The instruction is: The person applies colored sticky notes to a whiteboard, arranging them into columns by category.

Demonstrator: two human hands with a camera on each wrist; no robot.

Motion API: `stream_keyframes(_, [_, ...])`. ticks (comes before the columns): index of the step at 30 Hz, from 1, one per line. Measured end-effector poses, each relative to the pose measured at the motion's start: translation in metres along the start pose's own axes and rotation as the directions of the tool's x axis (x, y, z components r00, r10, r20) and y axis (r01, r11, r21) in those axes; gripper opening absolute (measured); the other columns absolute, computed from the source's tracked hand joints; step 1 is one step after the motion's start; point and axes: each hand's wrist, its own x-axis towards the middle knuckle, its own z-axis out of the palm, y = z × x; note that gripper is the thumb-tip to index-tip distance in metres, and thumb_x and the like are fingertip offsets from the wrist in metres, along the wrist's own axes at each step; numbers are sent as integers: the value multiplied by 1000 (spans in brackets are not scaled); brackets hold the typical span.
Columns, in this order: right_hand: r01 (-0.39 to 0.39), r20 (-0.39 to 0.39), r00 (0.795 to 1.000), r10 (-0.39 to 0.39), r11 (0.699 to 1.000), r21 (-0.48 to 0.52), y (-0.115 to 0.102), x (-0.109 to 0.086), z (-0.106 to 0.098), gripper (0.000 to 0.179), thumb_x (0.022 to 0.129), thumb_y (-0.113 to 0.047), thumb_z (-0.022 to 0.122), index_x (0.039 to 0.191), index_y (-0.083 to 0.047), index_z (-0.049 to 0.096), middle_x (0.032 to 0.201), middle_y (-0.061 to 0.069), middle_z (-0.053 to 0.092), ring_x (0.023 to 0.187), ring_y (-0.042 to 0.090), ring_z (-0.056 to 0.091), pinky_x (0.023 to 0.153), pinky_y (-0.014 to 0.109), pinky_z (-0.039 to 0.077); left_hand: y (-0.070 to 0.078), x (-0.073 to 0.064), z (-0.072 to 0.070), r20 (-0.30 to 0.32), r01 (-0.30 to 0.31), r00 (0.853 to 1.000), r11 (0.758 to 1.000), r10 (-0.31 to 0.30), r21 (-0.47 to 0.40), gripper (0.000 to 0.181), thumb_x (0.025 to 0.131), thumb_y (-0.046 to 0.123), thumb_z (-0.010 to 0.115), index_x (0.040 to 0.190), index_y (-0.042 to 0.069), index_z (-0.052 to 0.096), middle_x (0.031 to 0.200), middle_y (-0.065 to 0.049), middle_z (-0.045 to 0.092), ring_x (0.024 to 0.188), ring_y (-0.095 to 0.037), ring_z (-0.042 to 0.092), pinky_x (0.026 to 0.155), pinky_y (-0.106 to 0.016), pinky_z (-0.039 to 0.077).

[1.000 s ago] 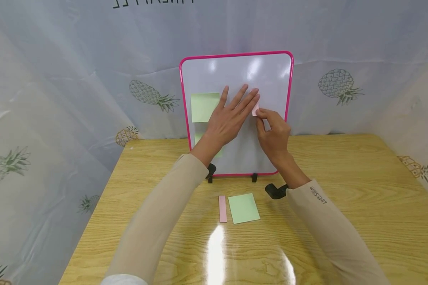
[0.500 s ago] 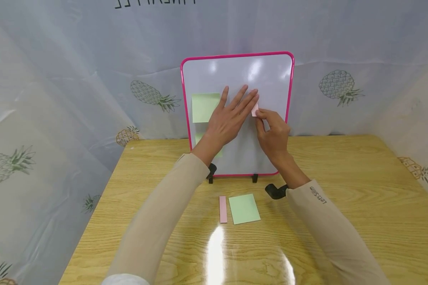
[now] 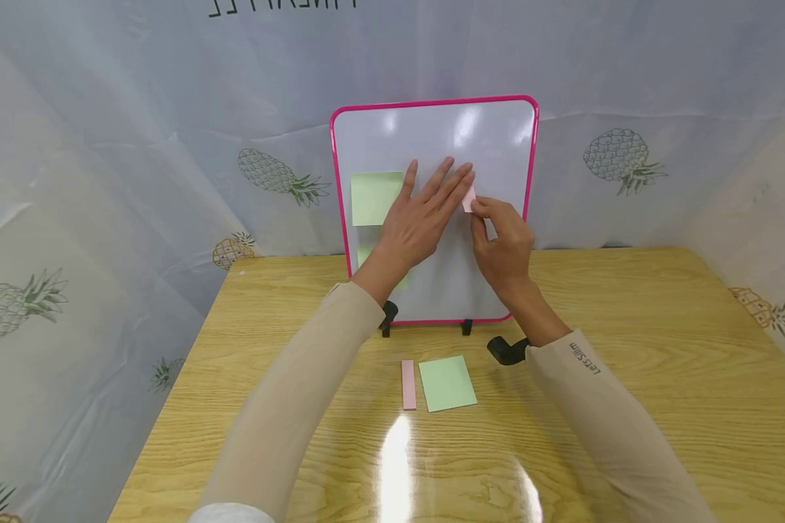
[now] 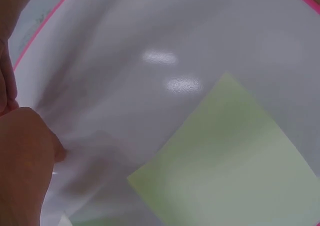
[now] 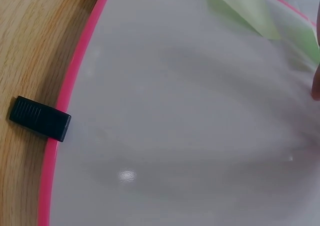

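A whiteboard [image 3: 432, 131] with a pink frame stands upright at the back of the table. My left hand [image 3: 415, 218] lies against it with straight, spread fingers; its fingertips cover the upper part of a small pink sticky note [image 3: 469, 201]. The lower end of that note is pinched between thumb and forefinger of my right hand [image 3: 505, 243]. To the left, a green sticky note [image 3: 374, 197] is on the board, partly behind my left hand. Another green note [image 3: 364, 252] below it is mostly hidden by the left wrist. The left wrist view shows a green note [image 4: 235, 161] close up.
On the wooden table [image 3: 628, 349] before the board lie a narrow pink sticky-note pad [image 3: 408, 385] and a square green pad [image 3: 448, 383]. Black feet, one a stand clip [image 5: 40, 118], hold the board's lower edge. A pineapple-print curtain [image 3: 170, 109] hangs behind.
Both hands stay almost in place on the board and the pink note. My right fingers have shifted very slightly up and to the right.
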Motion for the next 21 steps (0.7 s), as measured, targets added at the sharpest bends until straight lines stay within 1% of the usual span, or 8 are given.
stream_keyframes(5, [3,1,1000,-3,1000,-7,1,0,0,9,85,1,69,93,6,67,97,16,70,92,30,68,88,29,51,1,0,2,-4,1,1000,1000,-1,3,71,100,23,41,154,13,-4,160,0,-6,145,-22,-9,111,-55,-10])
stream_keyframes(7, [3,7,1000,-3,1000,-14,2,-1,0,10,86,0,69,93,6,67,97,16,70,92,29,68,88,29,51,1,1,3,0,3,1000,1000,-3,8,67,101,23,36,154,13,-5,160,0,-6,145,-21,-9,111,-55,-10])
stream_keyframes(10, [4,14,1000,-3,1000,-24,2,-1,-1,11,86,-1,69,94,6,67,98,16,70,93,29,67,88,30,51,1,1,3,9,3,1000,1000,-3,8,65,102,25,32,154,13,-6,160,0,-7,145,-21,-10,111,-55,-11])
stream_keyframes(12, [3,17,1000,-3,1000,-23,3,-2,0,10,86,-1,69,93,6,67,97,16,70,93,29,67,88,31,51,1,2,4,17,-1,1000,1000,1,10,65,102,25,32,154,12,-7,160,-1,-8,145,-22,-10,111,-55,-12])
stream_keyframes(17, [4,46,999,-3,1000,-12,2,-3,1,10,85,0,70,93,6,68,95,16,70,92,29,68,87,34,52,0,3,4,38,-7,999,999,6,39,69,101,25,35,153,11,-9,160,-2,-11,144,-22,-12,110,-56,-13])
stream_keyframes(21, [-11,63,998,11,1000,-5,2,-4,2,9,84,2,69,93,6,69,95,16,71,91,30,68,86,35,53,-2,2,4,36,-14,999,999,13,39,70,101,23,37,153,12,-8,160,-2,-10,144,-22,-12,110,-55,-13])
